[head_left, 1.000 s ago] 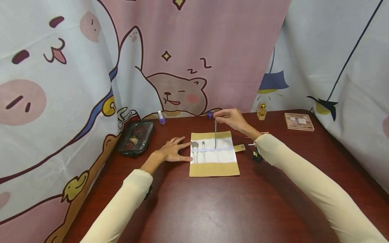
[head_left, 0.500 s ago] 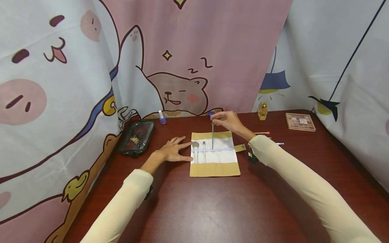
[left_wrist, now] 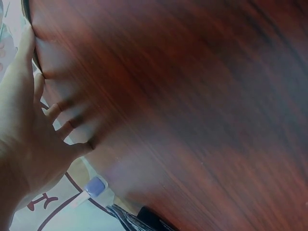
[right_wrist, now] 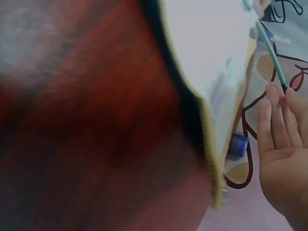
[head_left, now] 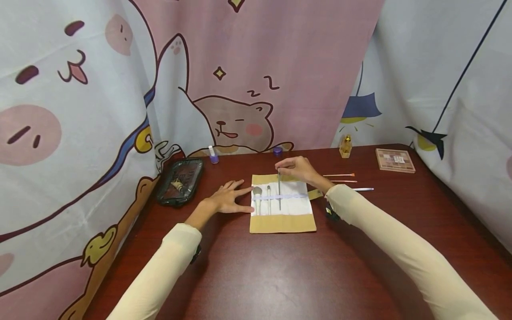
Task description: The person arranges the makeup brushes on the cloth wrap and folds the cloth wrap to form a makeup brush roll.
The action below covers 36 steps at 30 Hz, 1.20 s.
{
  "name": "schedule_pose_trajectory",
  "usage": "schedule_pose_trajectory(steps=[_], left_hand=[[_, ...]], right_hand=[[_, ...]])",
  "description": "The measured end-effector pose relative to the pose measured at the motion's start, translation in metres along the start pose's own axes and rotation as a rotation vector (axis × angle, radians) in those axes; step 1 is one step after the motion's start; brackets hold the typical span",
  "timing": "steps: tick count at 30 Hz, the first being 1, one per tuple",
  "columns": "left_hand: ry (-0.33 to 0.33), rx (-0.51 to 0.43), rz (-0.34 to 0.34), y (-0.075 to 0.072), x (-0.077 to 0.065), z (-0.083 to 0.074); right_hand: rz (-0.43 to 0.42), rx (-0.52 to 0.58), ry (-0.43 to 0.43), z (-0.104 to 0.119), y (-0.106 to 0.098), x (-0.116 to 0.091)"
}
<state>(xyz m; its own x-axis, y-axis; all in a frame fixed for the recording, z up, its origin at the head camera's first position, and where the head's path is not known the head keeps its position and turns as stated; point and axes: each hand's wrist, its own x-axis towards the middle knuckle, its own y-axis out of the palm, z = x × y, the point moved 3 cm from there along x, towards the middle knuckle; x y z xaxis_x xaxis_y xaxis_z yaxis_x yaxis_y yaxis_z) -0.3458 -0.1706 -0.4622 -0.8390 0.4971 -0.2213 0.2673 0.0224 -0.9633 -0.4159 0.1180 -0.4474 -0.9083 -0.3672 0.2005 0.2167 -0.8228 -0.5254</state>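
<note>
A tan brush roll (head_left: 282, 224) with a white lining and a pale lilac strap (head_left: 298, 196) lies unrolled on the table. A fluffy makeup brush (head_left: 257, 202) and a slimmer makeup brush (head_left: 269, 202) sit under its strap at the left. My right hand (head_left: 297, 168) pinches the upper end of a thin green-handled makeup brush (head_left: 279, 189), which stands over the lining to their right; its dark tip is between my fingers in the right wrist view. My left hand (head_left: 228, 198) rests with spread fingers on the table, thumb and index touching the roll's left edge.
Right of the roll lie several thin sticks, one with an orange tip (head_left: 351, 175) and one white-lilac (head_left: 363, 189). Behind are a purple-capped jar (head_left: 278, 151), a nail polish bottle (head_left: 214, 155), a gold bottle (head_left: 346, 147) and a palette (head_left: 395, 161). A black clear-topped pouch (head_left: 180, 181) is at left.
My right hand has moved slightly left and then down, and the green brush's lower end now reaches below the strap. My left hand stays in place.
</note>
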Motion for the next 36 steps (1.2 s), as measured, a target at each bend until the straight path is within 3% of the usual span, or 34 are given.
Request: schedule_pose_trajectory(steps=[8,20,36], left_hand=[[-0.002,0.017,0.010,-0.003,0.002,-0.002],[-0.003,0.006,-0.003,-0.004,0.000,-0.004],[-0.011,0.011,0.021,0.000,-0.002,-0.004]], right_hand=[[0.081,-0.037,-0.045,-0.007,0.007,-0.012],[0.095,-0.188,-0.142,-0.007,0.016,-0.031],[0.126,-0.129,-0.176,-0.005,0.020,-0.047]])
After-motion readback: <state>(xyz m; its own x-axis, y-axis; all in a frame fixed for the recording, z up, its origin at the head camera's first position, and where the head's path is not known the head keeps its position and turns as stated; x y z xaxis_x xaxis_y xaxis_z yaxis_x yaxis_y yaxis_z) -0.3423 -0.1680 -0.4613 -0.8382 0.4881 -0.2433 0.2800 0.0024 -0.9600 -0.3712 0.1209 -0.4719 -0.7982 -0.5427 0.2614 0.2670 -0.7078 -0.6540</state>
